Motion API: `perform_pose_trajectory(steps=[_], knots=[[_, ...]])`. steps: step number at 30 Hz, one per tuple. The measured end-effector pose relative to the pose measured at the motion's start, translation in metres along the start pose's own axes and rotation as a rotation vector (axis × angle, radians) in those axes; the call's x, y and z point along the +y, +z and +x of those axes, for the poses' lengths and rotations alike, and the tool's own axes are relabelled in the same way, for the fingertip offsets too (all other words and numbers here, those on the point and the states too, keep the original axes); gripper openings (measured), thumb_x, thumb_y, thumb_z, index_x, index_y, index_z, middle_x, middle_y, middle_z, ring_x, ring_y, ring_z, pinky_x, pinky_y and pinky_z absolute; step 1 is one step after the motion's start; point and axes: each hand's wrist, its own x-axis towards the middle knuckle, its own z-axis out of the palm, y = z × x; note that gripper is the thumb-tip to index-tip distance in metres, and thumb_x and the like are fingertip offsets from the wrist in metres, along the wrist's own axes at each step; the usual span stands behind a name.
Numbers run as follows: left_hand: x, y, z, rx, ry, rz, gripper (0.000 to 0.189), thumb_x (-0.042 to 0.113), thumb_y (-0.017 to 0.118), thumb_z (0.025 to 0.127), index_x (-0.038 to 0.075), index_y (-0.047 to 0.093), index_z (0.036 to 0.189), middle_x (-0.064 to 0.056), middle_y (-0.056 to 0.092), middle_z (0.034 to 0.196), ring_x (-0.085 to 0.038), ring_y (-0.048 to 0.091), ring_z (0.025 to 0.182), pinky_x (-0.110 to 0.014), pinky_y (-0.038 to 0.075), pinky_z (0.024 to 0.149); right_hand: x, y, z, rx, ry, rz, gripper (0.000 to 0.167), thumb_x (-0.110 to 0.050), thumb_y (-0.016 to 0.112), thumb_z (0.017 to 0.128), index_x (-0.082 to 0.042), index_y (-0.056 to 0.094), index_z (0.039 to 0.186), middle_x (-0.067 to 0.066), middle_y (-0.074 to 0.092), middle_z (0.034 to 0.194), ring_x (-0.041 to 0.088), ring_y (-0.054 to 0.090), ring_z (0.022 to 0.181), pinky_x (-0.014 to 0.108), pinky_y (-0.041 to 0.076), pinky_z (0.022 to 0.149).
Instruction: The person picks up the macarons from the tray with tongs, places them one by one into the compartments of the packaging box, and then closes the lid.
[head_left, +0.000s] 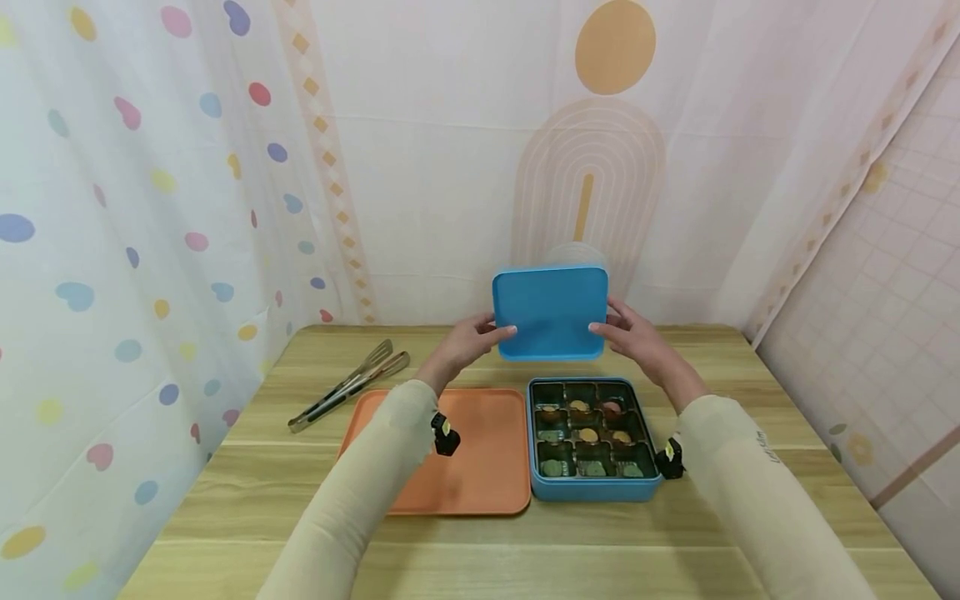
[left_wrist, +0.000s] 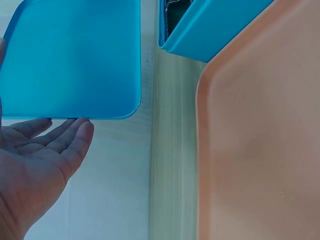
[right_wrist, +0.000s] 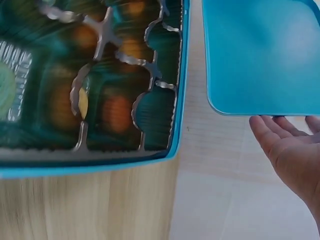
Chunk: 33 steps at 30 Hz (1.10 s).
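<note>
A blue rectangular lid (head_left: 551,315) is held up, tilted, above the table's far side. My left hand (head_left: 467,343) pinches its left edge, thumb on the face towards me and fingers behind. Opposite it, my right hand (head_left: 636,340) grips the right edge in the same way. Just in front of the lid stands an uncovered blue box (head_left: 596,490). Its dark plastic insert (right_wrist: 102,32) has several compartments holding small round pieces, some yellowish, some green, one reddish. The wrist views show fingertips along the edges of the lid (left_wrist: 75,60).
An orange tray (head_left: 483,454) lies left of the box, close against it, partly covered by my left sleeve. Metal tongs (head_left: 348,389) rest on the wooden table (head_left: 247,508) behind the tray's left corner. Patterned curtains (head_left: 435,167) hang behind and beside the table.
</note>
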Motion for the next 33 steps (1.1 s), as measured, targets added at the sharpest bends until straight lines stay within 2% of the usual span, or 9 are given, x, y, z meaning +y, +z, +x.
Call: perform_pose_trajectory(steps=[6,16,24,33], knots=[[0.001,0.003,-0.006,-0.024,0.014,0.011,0.084,0.054,0.066,0.091,0.012,0.033,0.155,-0.013,0.045,0.150,-0.034,0.041,0.138,-0.056,0.035,0.107,0.002,0.000,-0.006,-0.046,-0.012,-0.079,0.082,-0.032,0.054,0.103,-0.016,-0.002,0.160,0.024,0.016,0.161,0.044,0.019,0.146,0.062,0.021,0.112],[0.000,0.002,-0.014,-0.072,0.060,-0.023,0.081,0.057,0.057,0.096,0.013,0.028,0.157,-0.011,0.037,0.156,-0.031,0.035,0.142,-0.050,0.032,0.111,0.007,0.004,-0.019,-0.063,-0.069,-0.082,0.081,-0.027,0.053,0.104,-0.009,-0.005,0.158,0.026,0.014,0.160,0.044,0.018,0.146,0.062,0.019,0.112],[-0.003,0.007,-0.021,-0.083,0.021,0.038,0.088,0.065,0.056,0.092,0.008,0.032,0.155,-0.011,0.037,0.156,-0.032,0.038,0.140,-0.050,0.032,0.111,0.015,0.002,-0.020,-0.049,-0.084,-0.105,0.083,-0.034,0.055,0.102,-0.004,-0.001,0.156,0.027,0.014,0.160,0.043,0.015,0.147,0.060,0.020,0.112],[-0.005,0.010,-0.025,-0.047,0.010,0.031,0.097,0.075,0.050,0.088,0.007,0.032,0.155,-0.012,0.038,0.155,-0.034,0.038,0.139,-0.051,0.030,0.111,0.018,0.001,-0.029,-0.059,-0.083,-0.141,0.078,-0.036,0.050,0.105,-0.003,0.001,0.155,0.029,0.014,0.158,0.045,0.018,0.145,0.063,0.020,0.111]])
